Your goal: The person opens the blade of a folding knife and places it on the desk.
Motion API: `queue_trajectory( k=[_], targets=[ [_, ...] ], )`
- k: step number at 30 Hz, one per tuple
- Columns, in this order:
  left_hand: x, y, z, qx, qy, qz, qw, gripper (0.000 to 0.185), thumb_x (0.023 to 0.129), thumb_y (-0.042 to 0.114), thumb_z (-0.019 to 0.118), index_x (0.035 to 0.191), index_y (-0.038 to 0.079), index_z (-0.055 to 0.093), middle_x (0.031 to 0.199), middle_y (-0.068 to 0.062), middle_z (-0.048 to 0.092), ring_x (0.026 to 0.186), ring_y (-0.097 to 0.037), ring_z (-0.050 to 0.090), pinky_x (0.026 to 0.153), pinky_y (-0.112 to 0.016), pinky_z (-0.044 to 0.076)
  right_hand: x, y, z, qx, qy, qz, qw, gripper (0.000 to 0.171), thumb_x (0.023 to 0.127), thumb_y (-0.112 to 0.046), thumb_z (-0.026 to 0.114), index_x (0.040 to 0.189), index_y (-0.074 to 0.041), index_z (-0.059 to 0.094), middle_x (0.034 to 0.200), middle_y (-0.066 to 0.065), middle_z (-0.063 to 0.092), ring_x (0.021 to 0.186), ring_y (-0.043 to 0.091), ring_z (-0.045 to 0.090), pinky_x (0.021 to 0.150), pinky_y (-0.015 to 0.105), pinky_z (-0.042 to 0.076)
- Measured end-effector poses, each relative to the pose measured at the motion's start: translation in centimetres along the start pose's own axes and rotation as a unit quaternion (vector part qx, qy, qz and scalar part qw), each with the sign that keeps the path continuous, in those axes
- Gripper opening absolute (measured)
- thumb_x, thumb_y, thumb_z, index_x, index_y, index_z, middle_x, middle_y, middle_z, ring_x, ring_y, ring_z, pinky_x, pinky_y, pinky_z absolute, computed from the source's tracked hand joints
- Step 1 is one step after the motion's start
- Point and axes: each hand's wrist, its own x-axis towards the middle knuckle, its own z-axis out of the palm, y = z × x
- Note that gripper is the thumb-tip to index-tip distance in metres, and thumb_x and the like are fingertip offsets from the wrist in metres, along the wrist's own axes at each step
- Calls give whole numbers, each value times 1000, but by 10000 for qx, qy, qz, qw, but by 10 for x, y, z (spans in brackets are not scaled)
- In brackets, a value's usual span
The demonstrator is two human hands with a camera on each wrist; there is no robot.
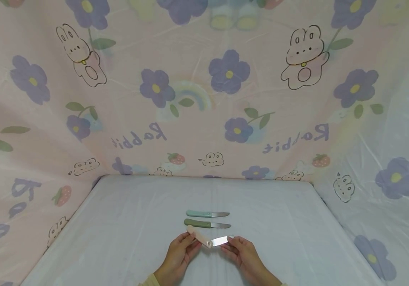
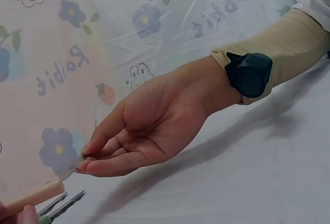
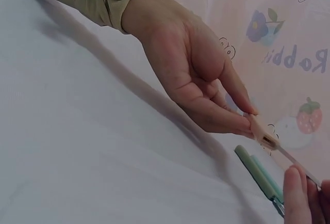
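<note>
A folding knife (image 1: pixel 200 237) with a pale peach handle is held between both hands, its shiny blade (image 1: pixel 220 241) swung out at an angle from the handle. My left hand (image 1: pixel 178 254) pinches the handle between thumb and fingers. At the blade's tip end, my right hand (image 1: pixel 245 254) grips the metal between thumb and fingertips, as the left wrist view shows too. Just beyond lie an olive green knife (image 1: pixel 198 223) and a mint green knife (image 1: pixel 199 213), side by side with their blades out to the right.
A white cloth covers the table (image 1: pixel 147 202). Around it hangs a pink curtain (image 1: pixel 193 51) with purple flowers, rabbits and strawberries, enclosing the far edge and both sides.
</note>
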Motion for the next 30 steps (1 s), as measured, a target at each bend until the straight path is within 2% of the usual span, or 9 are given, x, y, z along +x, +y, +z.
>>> queue_trajectory(
  k=[6, 12, 21, 30],
  targets=[
    [-1, -3, 4, -212, 339, 94, 9992, 44, 93, 8, 56, 125, -11, 32, 101, -14, 57, 90, -19, 62, 90, -35, 48, -1, 1, 7, 196, 245, -84, 9995, 17, 94, -9, 54, 100, 5, 47, 93, 14, 64, 91, 22, 65, 88, 37, 48],
    [-3, -3, 8, -354, 589, 102, 9976, 47, 92, 10, 58, 125, -11, 32, 103, -15, 56, 90, -18, 62, 91, -34, 47, -2, 4, 12, 413, 528, -37, 9977, 18, 93, -8, 55, 102, 5, 46, 93, 15, 64, 90, 21, 65, 88, 37, 48],
    [-7, -4, 15, -609, 973, 318, 9929, 41, 94, 8, 55, 122, -10, 32, 102, -14, 55, 89, -18, 61, 90, -35, 48, -3, 8, 20, 648, 828, -127, 9944, 20, 94, -8, 53, 105, 7, 44, 96, 19, 64, 91, 21, 65, 89, 36, 48],
    [-7, -6, 20, -762, 1090, 678, 9888, 34, 94, 8, 54, 118, -8, 36, 104, -15, 51, 90, -19, 60, 90, -33, 48, -2, 16, 31, 872, 1087, -366, 9896, 17, 95, -5, 49, 103, 8, 42, 93, 17, 64, 89, 21, 65, 88, 35, 49]
  ],
)
